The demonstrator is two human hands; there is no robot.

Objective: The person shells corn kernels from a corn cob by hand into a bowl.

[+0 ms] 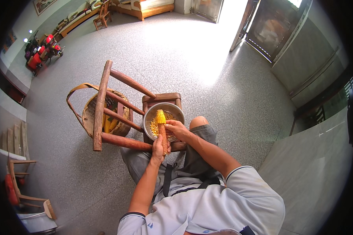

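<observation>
My left hand [159,150] grips the lower, bare reddish part of an upright-held corn cob [162,139]; yellow kernels [160,116] cover its top. My right hand [175,128] has its thumb and fingers closed on the cob just below those kernels. Both are over a round metal bowl [178,115] holding loose kernels, which rests between my legs on part of a wooden chair [103,96] that lies on its side. Left of the bowl, behind the chair's rungs, a woven basket [89,109] with a long handle holds yellow corn cobs.
Speckled floor [243,98] surrounds me. A red scooter [43,53] stands back left, with wooden furniture [149,9] along the far wall. Bright doors [266,29] are back right. A wooden chair [23,184] and steps [13,139] are at left; a grey wall [302,176] is at right.
</observation>
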